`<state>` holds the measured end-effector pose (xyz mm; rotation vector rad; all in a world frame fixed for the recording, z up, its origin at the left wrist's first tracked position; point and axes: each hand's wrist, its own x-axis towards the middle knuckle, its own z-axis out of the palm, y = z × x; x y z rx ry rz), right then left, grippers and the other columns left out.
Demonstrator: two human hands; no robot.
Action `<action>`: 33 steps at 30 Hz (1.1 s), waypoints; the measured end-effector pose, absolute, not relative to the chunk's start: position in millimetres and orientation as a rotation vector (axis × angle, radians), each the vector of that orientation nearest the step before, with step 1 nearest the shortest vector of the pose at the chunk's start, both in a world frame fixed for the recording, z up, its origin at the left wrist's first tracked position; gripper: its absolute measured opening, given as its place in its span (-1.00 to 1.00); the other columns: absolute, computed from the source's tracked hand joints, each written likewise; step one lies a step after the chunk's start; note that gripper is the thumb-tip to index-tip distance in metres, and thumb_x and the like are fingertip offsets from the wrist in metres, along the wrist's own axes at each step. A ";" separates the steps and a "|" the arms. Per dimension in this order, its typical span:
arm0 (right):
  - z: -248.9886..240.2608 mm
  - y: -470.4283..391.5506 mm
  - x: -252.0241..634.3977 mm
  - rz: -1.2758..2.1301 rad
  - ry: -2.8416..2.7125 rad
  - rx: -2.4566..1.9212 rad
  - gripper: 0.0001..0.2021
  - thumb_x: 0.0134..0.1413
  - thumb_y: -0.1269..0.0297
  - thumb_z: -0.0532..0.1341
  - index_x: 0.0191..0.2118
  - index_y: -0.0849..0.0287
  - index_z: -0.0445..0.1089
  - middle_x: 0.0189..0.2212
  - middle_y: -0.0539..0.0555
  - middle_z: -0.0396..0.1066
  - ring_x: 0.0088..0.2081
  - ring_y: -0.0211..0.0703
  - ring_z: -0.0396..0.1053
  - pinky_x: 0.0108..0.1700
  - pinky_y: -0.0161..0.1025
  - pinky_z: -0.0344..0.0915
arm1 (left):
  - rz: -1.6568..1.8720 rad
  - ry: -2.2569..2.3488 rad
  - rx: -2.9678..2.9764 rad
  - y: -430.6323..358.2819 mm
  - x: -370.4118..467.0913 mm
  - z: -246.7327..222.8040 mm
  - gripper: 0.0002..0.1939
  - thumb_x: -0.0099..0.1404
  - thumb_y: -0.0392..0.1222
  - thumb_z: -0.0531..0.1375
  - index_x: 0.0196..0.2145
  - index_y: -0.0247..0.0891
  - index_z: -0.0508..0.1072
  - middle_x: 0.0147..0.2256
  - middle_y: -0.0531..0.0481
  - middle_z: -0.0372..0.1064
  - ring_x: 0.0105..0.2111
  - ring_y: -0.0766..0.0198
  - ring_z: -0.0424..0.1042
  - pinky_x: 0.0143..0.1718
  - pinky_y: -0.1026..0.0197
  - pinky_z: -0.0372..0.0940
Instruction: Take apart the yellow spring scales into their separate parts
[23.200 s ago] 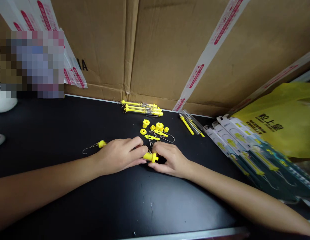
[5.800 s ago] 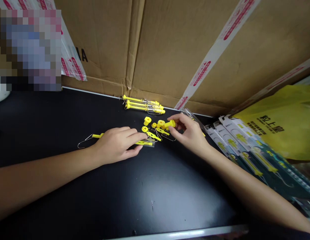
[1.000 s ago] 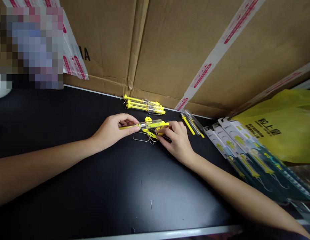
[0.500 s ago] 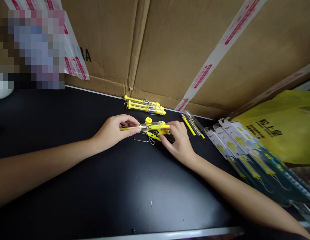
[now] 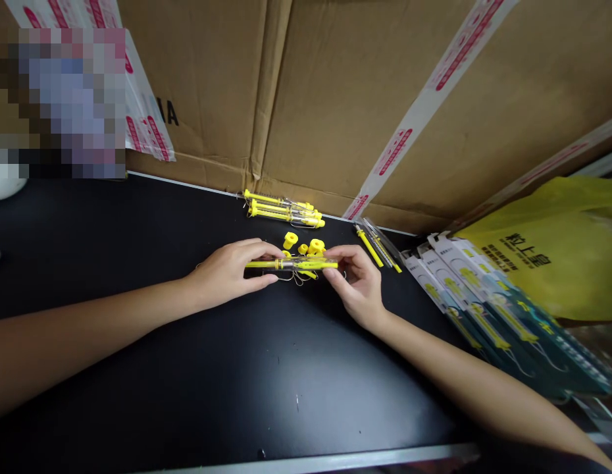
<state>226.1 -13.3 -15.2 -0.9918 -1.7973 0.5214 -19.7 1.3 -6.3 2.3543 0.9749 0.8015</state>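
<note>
Yellow-and-clear tube [image 5: 306, 264] held between 2 hands [image 5: 231, 271] — 1 at each end.

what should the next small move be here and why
Probably press the yellow tip gently inward with the right hand: that hand is at the tip, while the left hand holds the yellow rod at the other end of the clear tube. Whether the tip is fully seated can't be told.
</note>
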 end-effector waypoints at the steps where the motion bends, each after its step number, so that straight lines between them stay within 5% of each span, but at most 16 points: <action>1: -15.6 -12.4 226.4 0.559 -1.750 -0.998 -0.80 0.07 0.16 0.22 -0.20 0.10 0.32 -0.35 0.02 0.33 -0.36 -0.21 0.30 -0.32 -0.24 0.26 | 0.777 0.986 2.386 0.9 -19.4 -6.4 -0.69 0.24 -0.12 0.14 -0.05 -0.16 0.35 -0.12 0.01 0.35 -0.13 0.25 0.34 -0.07 0.21 0.23; 16: -17.5 -4.0 228.2 0.712 -1.537 -0.924 -0.79 0.16 0.08 0.12 -0.29 0.12 0.22 -0.46 -0.05 0.28 -0.47 -0.33 0.28 -0.37 -0.32 0.28 | 0.760 1.009 2.399 1.4 -18.0 -9.2 -0.70 0.34 -0.11 0.01 0.00 -0.18 0.30 -0.05 0.01 0.35 -0.06 0.25 0.34 -0.01 0.22 0.19; 33: -17.3 -3.2 227.6 0.782 -1.494 -0.839 -0.83 0.18 0.15 0.13 -0.29 0.14 0.24 -0.49 -0.07 0.26 -0.47 -0.36 0.25 -0.39 -0.36 0.22 | 0.663 1.161 2.351 -1.8 -19.5 -3.7 -0.67 0.34 0.02 -0.01 0.02 -0.05 0.28 -0.23 0.14 0.43 -0.34 0.33 0.41 -0.32 0.35 0.18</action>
